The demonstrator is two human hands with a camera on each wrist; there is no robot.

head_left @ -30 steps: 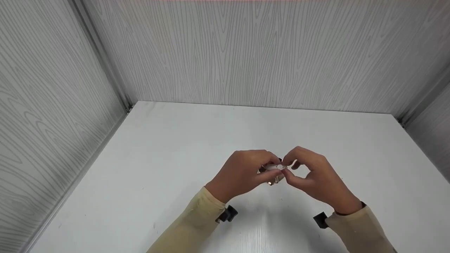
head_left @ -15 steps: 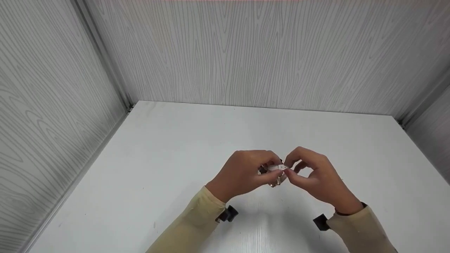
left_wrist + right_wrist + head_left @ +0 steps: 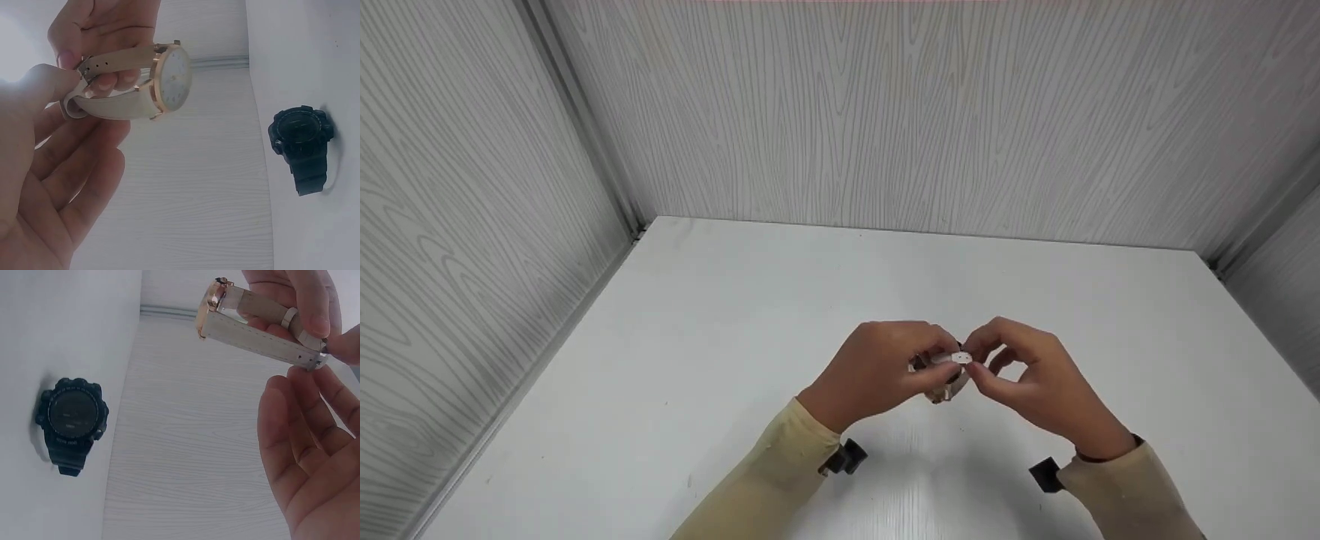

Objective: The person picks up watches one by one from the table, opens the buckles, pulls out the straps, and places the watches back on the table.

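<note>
Pale watch strap (image 3: 121,108): looks like leather, matt, stitched along the edge. Gold-toned case (image 3: 156,81): reads as polished metal, glossy. Buckle (image 3: 321,360): glints like bare metal. Black watch (image 3: 73,413): appears moulded plastic, mostly matt, raised detailing round the rim. Desk (image 3: 735,300): looks smooth, faintly glossy. Back wall (image 3: 840,112): shows wood-grain patterning, matt. Sleeves (image 3: 769,472): look like cloth, matt, lightly creased.

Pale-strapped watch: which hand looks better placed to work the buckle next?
Probably the right hand: it is right at the buckle, while the left hand pinches the pale strap and could steady it.
</note>
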